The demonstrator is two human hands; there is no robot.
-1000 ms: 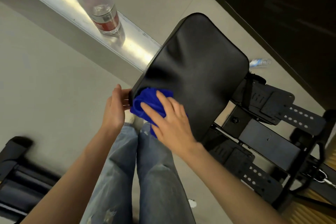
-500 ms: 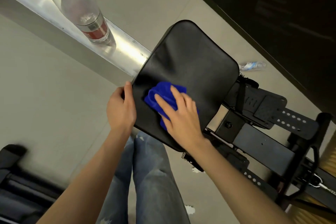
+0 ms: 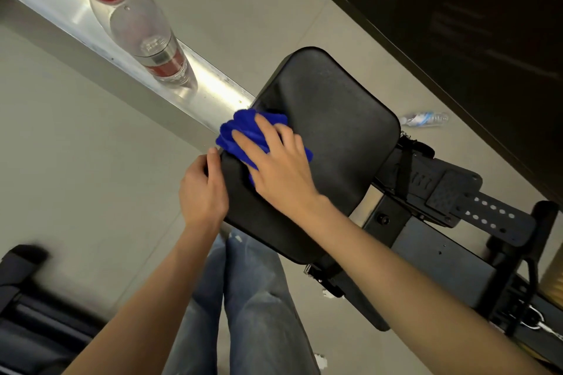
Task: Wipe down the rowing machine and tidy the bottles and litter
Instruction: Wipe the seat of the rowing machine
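Looking down, we see the rowing machine (image 3: 426, 256) stretch across the pale floor (image 3: 76, 146), its shiny metal rail (image 3: 219, 85) running up to the left and its black footrests (image 3: 475, 204) off to the right. Its padded black seat (image 3: 341, 137) sits on the rail, in front of our knees. A clear bottle with a red cap (image 3: 137, 27) stands upright on the rail, beyond the seat. Our left hand (image 3: 202, 192) grips the seat's near left edge, its fingers hidden under the pad. Our right hand (image 3: 280, 167) lies flat, fingers straight and spread, pressing a bunched blue cloth (image 3: 240, 134) onto the seat's left corner by the rail. A smaller bottle (image 3: 426, 119) lies on the floor past the seat, and white scraps (image 3: 320, 361) lie by our legs.
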